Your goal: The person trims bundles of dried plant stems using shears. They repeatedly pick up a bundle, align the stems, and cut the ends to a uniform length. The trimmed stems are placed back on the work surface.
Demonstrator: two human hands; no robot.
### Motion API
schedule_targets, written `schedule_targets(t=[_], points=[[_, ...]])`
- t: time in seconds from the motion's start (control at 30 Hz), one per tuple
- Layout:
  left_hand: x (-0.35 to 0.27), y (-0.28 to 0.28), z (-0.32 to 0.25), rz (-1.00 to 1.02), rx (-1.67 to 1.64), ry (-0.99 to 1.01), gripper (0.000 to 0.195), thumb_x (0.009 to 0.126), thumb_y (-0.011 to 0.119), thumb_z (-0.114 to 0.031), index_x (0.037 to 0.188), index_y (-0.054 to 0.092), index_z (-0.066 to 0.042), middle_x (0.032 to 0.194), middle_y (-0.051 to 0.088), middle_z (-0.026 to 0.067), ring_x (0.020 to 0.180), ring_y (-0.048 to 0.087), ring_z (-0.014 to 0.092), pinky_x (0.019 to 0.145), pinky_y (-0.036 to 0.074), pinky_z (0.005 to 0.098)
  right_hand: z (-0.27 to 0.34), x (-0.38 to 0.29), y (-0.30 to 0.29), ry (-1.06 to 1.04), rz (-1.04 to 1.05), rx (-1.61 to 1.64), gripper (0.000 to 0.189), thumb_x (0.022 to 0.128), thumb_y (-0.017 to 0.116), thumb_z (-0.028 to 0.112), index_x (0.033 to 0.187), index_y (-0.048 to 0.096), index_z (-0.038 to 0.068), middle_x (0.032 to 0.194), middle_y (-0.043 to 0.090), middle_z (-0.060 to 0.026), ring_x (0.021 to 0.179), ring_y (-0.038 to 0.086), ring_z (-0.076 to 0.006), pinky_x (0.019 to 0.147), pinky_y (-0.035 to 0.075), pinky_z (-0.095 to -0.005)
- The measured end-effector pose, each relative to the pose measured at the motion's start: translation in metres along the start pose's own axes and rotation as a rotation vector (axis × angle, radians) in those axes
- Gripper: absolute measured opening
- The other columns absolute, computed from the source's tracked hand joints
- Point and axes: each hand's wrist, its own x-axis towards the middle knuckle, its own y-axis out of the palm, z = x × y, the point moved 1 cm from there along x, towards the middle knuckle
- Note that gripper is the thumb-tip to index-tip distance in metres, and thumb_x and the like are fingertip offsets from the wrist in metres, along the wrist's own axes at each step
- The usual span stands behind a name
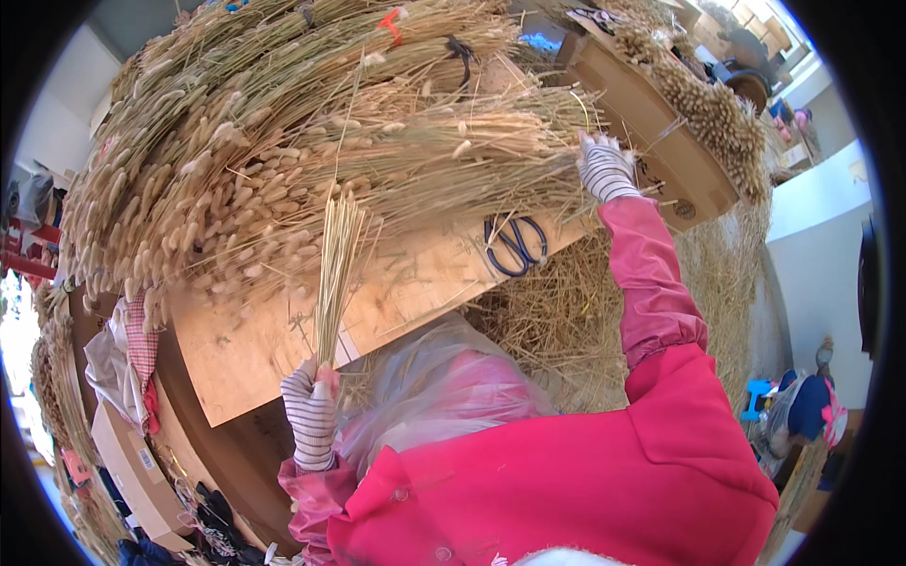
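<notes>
My left hand [313,410], in a striped fingerless glove, is closed around the lower end of a small bundle of dried stems [336,283] that stands over the near edge of the wooden board [255,361]. My right hand [605,166], gloved alike, reaches out to the stem ends at the right side of a large heap of dried bunny-tail grass [241,191]. Its fingers touch the stems; whether they grip any cannot be told. Scissors with dark loop handles [515,246] lie on the board between my hands, their blades partly hidden under stems.
A long cardboard box [644,134] stands beyond my right hand, with more dried seed heads [715,127] behind it. Loose straw [559,311] lies below the board's right part. At left are an open cardboard box [134,474] and a checked cloth [141,339].
</notes>
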Motion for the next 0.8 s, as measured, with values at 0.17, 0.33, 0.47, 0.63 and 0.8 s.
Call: schedule_targets(t=[0.17,0.33,0.47,0.63,0.8], points=[[0.001,0.010,0.007,-0.031,-0.056,0.000,0.027,0.085,0.050,-0.016,0.061,0.047,-0.004,0.049,0.042,-0.0021,0.040,0.032,0.003,0.037,0.021,0.0194,0.007,-0.018,0.005,0.068,-0.108,0.159,0.035,0.082,0.055,0.018,0.117,0.054,0.011,0.118,0.053,-0.0103,0.113,0.047,-0.0262,0.100,0.033,-0.0462],[0.002,0.011,0.011,0.035,-0.164,-0.033,0.023,0.086,0.049,-0.014,0.065,0.045,-0.005,0.055,0.046,-0.0001,0.042,0.032,0.003,0.037,0.022,0.0187,0.021,-0.087,-0.005,-0.208,-0.465,0.712,0.030,0.081,0.051,0.002,0.109,0.060,0.006,0.101,0.061,-0.0101,0.097,0.056,-0.0248,0.088,0.043,-0.0333],[-0.001,0.005,0.011,0.065,-0.149,-0.005,0.018,0.086,0.049,-0.014,0.076,0.054,0.000,0.052,0.043,-0.0023,0.043,0.035,0.004,0.039,0.024,0.0198,0.040,-0.106,-0.037,-0.200,-0.317,1.332,0.034,0.079,0.045,-0.007,0.110,0.059,0.000,0.096,0.062,-0.0086,0.086,0.058,-0.0145,0.078,0.045,-0.0242],[-0.004,-0.007,0.017,-0.004,-0.221,0.012,0.025,0.086,0.048,-0.015,0.064,0.050,-0.002,0.051,0.044,-0.0006,0.040,0.032,0.003,0.037,0.022,0.0198,0.064,-0.126,-0.092,-0.398,-0.187,1.662,0.034,0.079,0.047,-0.007,0.110,0.059,-0.003,0.091,0.062,-0.0080,0.078,0.059,-0.0126,0.072,0.048,-0.0231],[-0.006,-0.023,0.020,-0.078,-0.320,0.037,0.025,0.086,0.049,-0.015,0.064,0.048,-0.004,0.051,0.045,0.0006,0.039,0.032,0.003,0.036,0.022,0.0189,0.114,-0.156,-0.105,-0.403,0.102,1.704,0.033,0.079,0.048,-0.006,0.108,0.061,0.003,0.084,0.063,-0.0047,0.073,0.060,-0.0116,0.065,0.048,-0.0221]])
